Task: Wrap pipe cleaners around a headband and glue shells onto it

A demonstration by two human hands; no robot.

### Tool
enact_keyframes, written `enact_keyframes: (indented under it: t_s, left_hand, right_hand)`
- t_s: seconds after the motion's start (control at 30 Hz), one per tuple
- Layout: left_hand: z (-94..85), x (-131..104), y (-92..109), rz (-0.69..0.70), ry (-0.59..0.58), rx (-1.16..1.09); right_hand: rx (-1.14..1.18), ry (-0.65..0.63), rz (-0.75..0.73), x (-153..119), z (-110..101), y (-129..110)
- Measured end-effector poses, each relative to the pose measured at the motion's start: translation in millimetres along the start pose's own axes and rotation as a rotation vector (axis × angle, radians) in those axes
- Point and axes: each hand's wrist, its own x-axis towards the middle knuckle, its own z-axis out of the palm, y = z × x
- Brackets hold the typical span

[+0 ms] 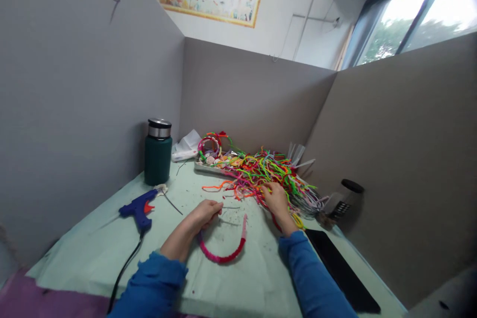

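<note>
My left hand (pixel 207 214) is closed in a pinch over the left end of a curved band (pixel 223 260) wrapped in pink, red and pale pink fuzzy stem; what sits between the fingertips is too small to make out. The band forms a U on the pale green cloth (pixel 238 288). At the front of a large heap of coloured fuzzy stems (pixel 276 166), my right hand (pixel 275 198) has its fingers bent down among the strands, and its fingertips are partly hidden.
A blue glue gun (pixel 139 210) with a black cord lies at the left, before a dark green bottle (pixel 158 154). A metal tray (pixel 208 168) stands behind. On the right are a clear jar (pixel 341 203) and a black flat object (pixel 341 271). Grey partitions surround the table.
</note>
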Motion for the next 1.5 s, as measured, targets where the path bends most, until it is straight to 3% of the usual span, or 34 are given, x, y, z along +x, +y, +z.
enact_keyframes:
  t_s: [0.17,0.3,0.67,0.93,1.13,1.3,1.5]
  left_hand:
    - [2.0,-4.5,3.8,0.012,-0.006,0.036]
    - [3.6,-8.5,6.8,0.043,0.002,0.048]
    - [-0.2,-5.9,0.3,0.037,0.008,-0.174]
    - [-3.8,-0.7,-4.2,0.057,-0.032,-0.166]
    - [-2.7,-1.0,-4.0,0.138,-0.082,0.043]
    - [0.8,0.4,-3.8,0.152,-0.034,0.283]
    - [9.1,2.4,-2.2,0.200,-0.042,0.208]
  right_hand:
    - [-0.103,-0.164,-0.148,-43.6,10.3,-4.1]
    - [-0.172,-0.243,-0.147,-54.3,16.2,-5.2]
    - [-0.145,-0.219,-0.158,-56.8,18.6,1.0]
    - [-0.113,-0.222,-0.155,-54.8,23.8,6.3]
    - [-0.133,-0.207,-0.148,-55.3,22.4,3.5]
    - [-0.150,-0.189,-0.161,-59.1,17.0,-4.0]
    - [-0.061,0.003,-0.176,-59.0,7.4,-11.5]
